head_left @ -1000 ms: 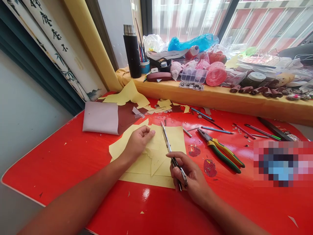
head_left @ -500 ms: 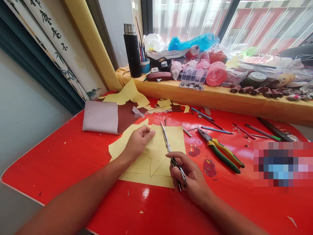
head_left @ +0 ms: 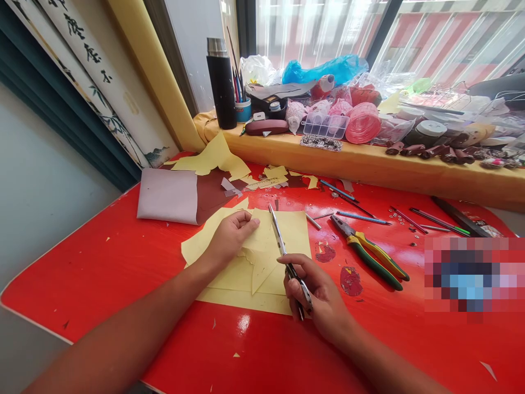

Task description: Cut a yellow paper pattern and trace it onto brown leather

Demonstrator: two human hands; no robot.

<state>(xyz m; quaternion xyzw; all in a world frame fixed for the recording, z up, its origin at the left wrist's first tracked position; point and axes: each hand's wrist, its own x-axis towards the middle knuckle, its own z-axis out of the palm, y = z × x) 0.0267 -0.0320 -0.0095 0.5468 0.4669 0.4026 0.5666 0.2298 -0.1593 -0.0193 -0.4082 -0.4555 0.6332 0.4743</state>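
My left hand (head_left: 232,241) rests on a pale yellow sheet (head_left: 246,298) with curled fingers, holding it down on the red tabletop (head_left: 82,273). My right hand (head_left: 318,295) is shut around the handles of a pair of steel scissors (head_left: 282,246). Their long blades point away from me and lie in the sheet, beside a ragged cut flap. The blade tips rest near the sheet's far edge. The sheet looks like thin leather or heavy paper, though I cannot tell which.
To the right lie green-and-yellow pliers (head_left: 371,258) and several slim tools (head_left: 363,218). At the left are a folded mauve piece (head_left: 167,196) and a brown sheet (head_left: 211,197). A black flask (head_left: 221,82) and crowded supplies stand on the yellow windowsill ledge (head_left: 369,169).
My hands, the scissors and the sheet keep their positions. The whole view shifts very slightly.
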